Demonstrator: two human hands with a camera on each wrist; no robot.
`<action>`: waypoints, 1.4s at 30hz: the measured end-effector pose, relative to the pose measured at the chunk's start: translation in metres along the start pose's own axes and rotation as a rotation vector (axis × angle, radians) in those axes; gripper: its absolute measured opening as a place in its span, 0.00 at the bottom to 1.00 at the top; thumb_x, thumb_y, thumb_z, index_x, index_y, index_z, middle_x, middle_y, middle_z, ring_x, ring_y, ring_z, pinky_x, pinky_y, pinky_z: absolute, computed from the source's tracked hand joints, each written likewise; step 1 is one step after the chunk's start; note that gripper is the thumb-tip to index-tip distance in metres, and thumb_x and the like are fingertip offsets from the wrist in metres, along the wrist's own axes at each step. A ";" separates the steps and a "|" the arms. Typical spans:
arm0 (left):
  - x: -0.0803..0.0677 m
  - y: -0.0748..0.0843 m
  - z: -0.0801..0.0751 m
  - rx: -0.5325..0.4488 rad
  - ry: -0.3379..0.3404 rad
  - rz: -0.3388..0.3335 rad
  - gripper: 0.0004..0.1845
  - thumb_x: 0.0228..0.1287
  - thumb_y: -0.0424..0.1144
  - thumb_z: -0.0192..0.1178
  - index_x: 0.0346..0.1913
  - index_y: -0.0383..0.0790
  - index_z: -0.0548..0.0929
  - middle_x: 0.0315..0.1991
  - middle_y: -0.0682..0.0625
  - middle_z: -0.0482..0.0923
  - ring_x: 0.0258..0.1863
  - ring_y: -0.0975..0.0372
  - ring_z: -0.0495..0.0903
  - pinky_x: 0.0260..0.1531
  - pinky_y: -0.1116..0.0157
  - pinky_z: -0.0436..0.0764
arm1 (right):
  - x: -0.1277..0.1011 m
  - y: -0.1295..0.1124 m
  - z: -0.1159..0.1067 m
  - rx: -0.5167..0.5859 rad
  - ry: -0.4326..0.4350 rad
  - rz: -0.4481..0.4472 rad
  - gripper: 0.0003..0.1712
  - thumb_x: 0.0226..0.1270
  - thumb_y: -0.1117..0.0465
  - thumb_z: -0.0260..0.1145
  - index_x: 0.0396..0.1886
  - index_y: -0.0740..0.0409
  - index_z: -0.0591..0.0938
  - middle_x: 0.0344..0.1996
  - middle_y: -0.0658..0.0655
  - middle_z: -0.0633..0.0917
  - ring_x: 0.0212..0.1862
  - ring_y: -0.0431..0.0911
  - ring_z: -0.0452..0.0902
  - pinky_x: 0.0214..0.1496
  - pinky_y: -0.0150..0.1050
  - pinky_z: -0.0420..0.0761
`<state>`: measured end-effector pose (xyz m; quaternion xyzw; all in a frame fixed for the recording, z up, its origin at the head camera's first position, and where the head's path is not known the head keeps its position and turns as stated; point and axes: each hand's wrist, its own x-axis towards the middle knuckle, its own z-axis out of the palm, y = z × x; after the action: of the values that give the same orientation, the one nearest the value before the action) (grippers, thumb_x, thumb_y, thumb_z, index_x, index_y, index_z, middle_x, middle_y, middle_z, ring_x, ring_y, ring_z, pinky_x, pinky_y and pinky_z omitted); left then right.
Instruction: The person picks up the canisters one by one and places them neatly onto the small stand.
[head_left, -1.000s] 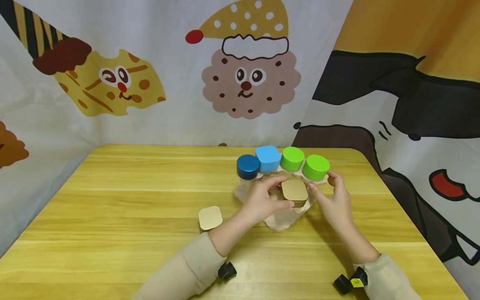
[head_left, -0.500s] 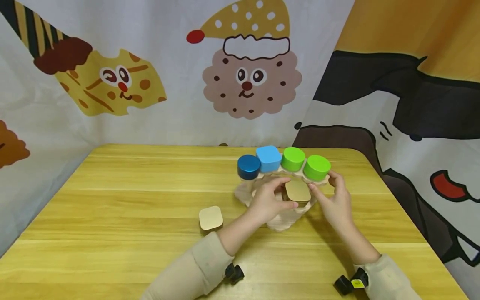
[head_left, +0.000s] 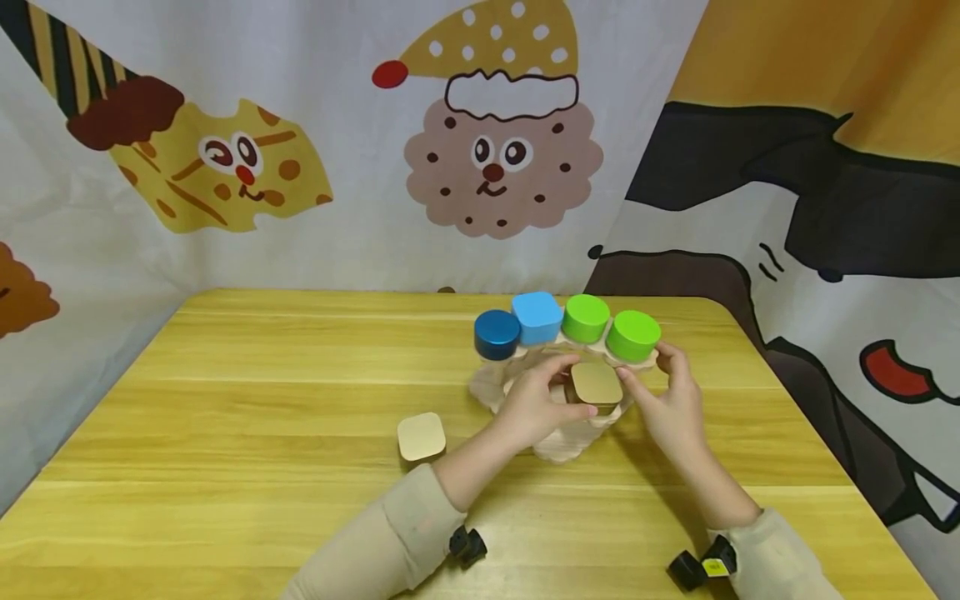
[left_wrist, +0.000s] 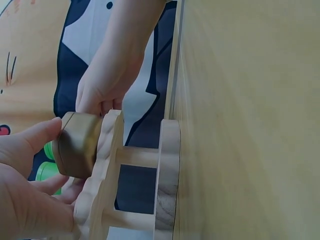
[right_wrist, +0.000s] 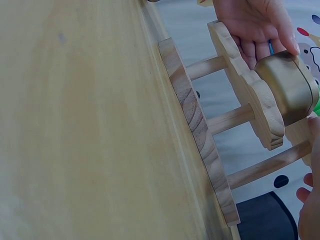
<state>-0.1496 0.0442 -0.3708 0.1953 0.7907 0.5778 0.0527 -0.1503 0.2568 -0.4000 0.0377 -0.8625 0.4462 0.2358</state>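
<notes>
A gold rounded-square tin (head_left: 596,383) sits on the lower shelf of a two-tier wooden rack with scalloped edges (head_left: 564,442). My left hand (head_left: 534,400) pinches the tin from its left side, thumb at the front and fingers behind. Against the rack's right side, my right hand (head_left: 670,408) grips the edge of the upper tier, its thumb close to the gold tin. In the right wrist view, the gold tin (right_wrist: 286,87) shows a lid seam and rests against the shelf. Part of the right hand's fingers is hidden behind the rack.
Along the upper tier stand a dark blue round tin (head_left: 497,335), a light blue square tin (head_left: 537,318) and two green round tins (head_left: 586,318). A second gold tin (head_left: 422,437) stands on the wooden table (head_left: 225,467), left of the left forearm. A printed curtain (head_left: 337,250) hangs behind.
My left hand has moved slightly right with the gold tin, then stayed almost still over the last half second. The right hand and the rack keep their place.
</notes>
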 end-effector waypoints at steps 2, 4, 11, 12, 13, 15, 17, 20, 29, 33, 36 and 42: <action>0.000 0.000 -0.001 -0.021 -0.010 -0.002 0.37 0.50 0.36 0.75 0.65 0.40 0.72 0.57 0.51 0.75 0.53 0.57 0.75 0.52 0.67 0.74 | 0.000 0.000 0.000 0.000 0.002 -0.006 0.35 0.62 0.59 0.70 0.63 0.67 0.66 0.54 0.69 0.75 0.57 0.60 0.66 0.58 0.61 0.63; -0.001 0.001 -0.003 -0.043 -0.018 -0.004 0.37 0.50 0.36 0.74 0.65 0.41 0.72 0.58 0.51 0.75 0.53 0.55 0.75 0.52 0.66 0.74 | 0.000 0.001 0.000 0.000 0.004 -0.010 0.35 0.62 0.60 0.70 0.63 0.67 0.66 0.54 0.68 0.75 0.57 0.60 0.66 0.58 0.60 0.63; -0.008 0.003 -0.011 -0.045 -0.022 0.004 0.37 0.50 0.36 0.74 0.65 0.44 0.72 0.59 0.50 0.74 0.54 0.55 0.74 0.53 0.63 0.73 | 0.000 0.002 0.000 -0.017 -0.004 -0.004 0.36 0.62 0.58 0.70 0.64 0.66 0.65 0.56 0.67 0.74 0.57 0.60 0.66 0.57 0.62 0.63; -0.010 0.004 -0.012 -0.044 -0.026 0.008 0.37 0.51 0.36 0.74 0.66 0.43 0.72 0.59 0.50 0.73 0.55 0.55 0.74 0.53 0.62 0.73 | 0.000 0.002 0.000 -0.019 -0.007 -0.001 0.36 0.63 0.57 0.70 0.64 0.66 0.65 0.57 0.67 0.73 0.58 0.60 0.66 0.57 0.62 0.63; -0.013 0.004 -0.013 -0.041 -0.029 0.011 0.37 0.51 0.37 0.74 0.66 0.43 0.71 0.60 0.50 0.73 0.56 0.55 0.73 0.54 0.62 0.73 | 0.000 0.002 0.000 -0.023 -0.009 0.001 0.36 0.63 0.56 0.69 0.64 0.66 0.64 0.57 0.68 0.73 0.58 0.60 0.66 0.57 0.62 0.63; -0.018 0.006 -0.017 -0.034 -0.039 0.012 0.38 0.51 0.38 0.74 0.66 0.41 0.70 0.61 0.49 0.72 0.57 0.54 0.72 0.55 0.60 0.72 | 0.000 0.001 -0.001 -0.023 -0.011 0.005 0.36 0.63 0.56 0.69 0.65 0.66 0.64 0.57 0.68 0.73 0.58 0.61 0.65 0.58 0.62 0.63; -0.024 0.007 -0.020 -0.037 -0.051 0.009 0.38 0.52 0.39 0.74 0.67 0.40 0.70 0.61 0.48 0.71 0.58 0.53 0.71 0.55 0.59 0.72 | -0.001 0.001 -0.001 -0.023 -0.010 0.009 0.37 0.63 0.56 0.69 0.65 0.66 0.64 0.58 0.68 0.73 0.58 0.61 0.65 0.58 0.62 0.63; -0.033 0.009 -0.026 -0.046 -0.070 0.030 0.37 0.53 0.40 0.73 0.66 0.38 0.70 0.61 0.47 0.72 0.59 0.54 0.70 0.56 0.58 0.70 | -0.001 0.001 -0.001 -0.020 -0.007 0.011 0.37 0.63 0.57 0.70 0.65 0.66 0.64 0.58 0.68 0.73 0.58 0.61 0.65 0.58 0.62 0.63; -0.057 0.012 -0.052 -0.002 -0.076 0.105 0.35 0.53 0.38 0.73 0.65 0.41 0.71 0.58 0.49 0.75 0.56 0.63 0.71 0.53 0.59 0.72 | 0.000 0.001 -0.001 -0.021 -0.006 0.006 0.36 0.62 0.56 0.70 0.64 0.66 0.65 0.58 0.67 0.73 0.58 0.60 0.65 0.58 0.62 0.63; -0.065 0.012 -0.065 0.012 -0.052 0.125 0.36 0.51 0.40 0.74 0.65 0.44 0.72 0.56 0.51 0.77 0.54 0.65 0.72 0.52 0.58 0.72 | 0.000 0.001 -0.001 -0.020 -0.007 0.009 0.36 0.62 0.56 0.70 0.64 0.66 0.65 0.58 0.67 0.73 0.58 0.61 0.65 0.58 0.62 0.63; -0.069 0.010 -0.074 0.005 -0.027 0.145 0.37 0.50 0.40 0.74 0.65 0.46 0.72 0.55 0.52 0.77 0.54 0.65 0.73 0.52 0.55 0.71 | 0.000 0.001 -0.001 -0.019 -0.004 0.004 0.36 0.62 0.56 0.70 0.64 0.65 0.66 0.58 0.67 0.74 0.58 0.60 0.66 0.58 0.61 0.63; -0.071 -0.002 -0.092 0.020 0.011 0.181 0.37 0.51 0.38 0.74 0.65 0.45 0.71 0.54 0.57 0.77 0.54 0.64 0.73 0.52 0.53 0.70 | 0.000 0.002 0.000 -0.017 0.000 0.001 0.36 0.62 0.56 0.70 0.64 0.65 0.66 0.57 0.66 0.74 0.58 0.60 0.66 0.59 0.61 0.63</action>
<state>-0.1134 -0.0651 -0.3525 0.2636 0.7759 0.5732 -0.0060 -0.1510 0.2585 -0.4014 0.0352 -0.8663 0.4389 0.2361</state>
